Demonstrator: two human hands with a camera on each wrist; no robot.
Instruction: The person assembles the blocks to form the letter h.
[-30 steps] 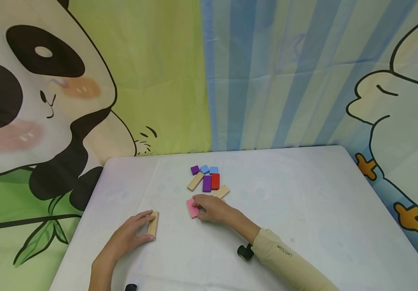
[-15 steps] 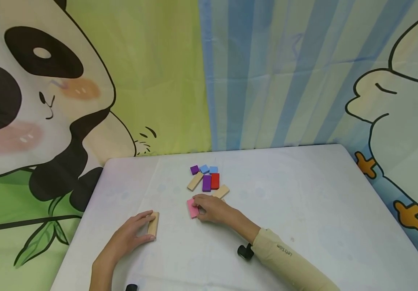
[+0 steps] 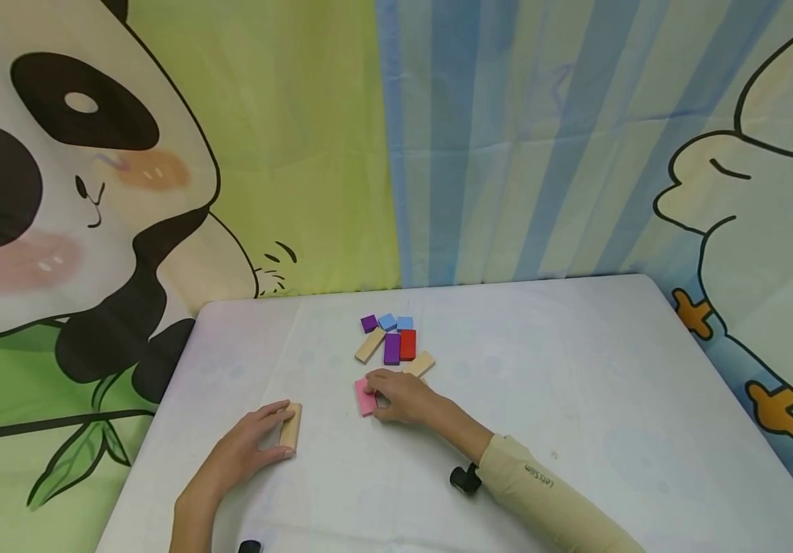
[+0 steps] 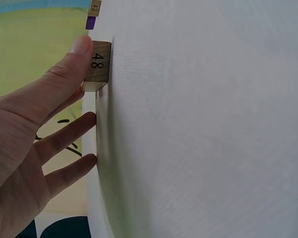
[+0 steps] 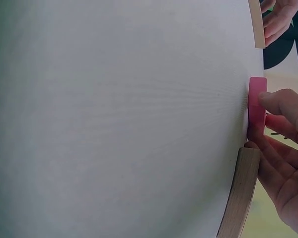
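Note:
On the left of the white table, my left hand [image 3: 247,445] pinches a plain wooden block [image 3: 290,427] between thumb and fingers. Its end bears the number 48 [image 4: 97,62] in the left wrist view, where two other fingers spread apart below it. Farther forward, near the middle, my right hand [image 3: 403,395] holds a pink block [image 3: 365,397] that lies on the table. The right wrist view shows the thumb against the side of the pink block [image 5: 257,104], with a wooden block [image 5: 241,193] close by the fingers.
Beyond my right hand lie a red block [image 3: 408,345], a purple block [image 3: 392,349], a small purple block [image 3: 369,323], light blue blocks [image 3: 388,322] and wooden blocks [image 3: 370,346]. A black object [image 3: 465,479] sits by the right sleeve. A printed curtain [image 3: 299,153] hangs behind the table.

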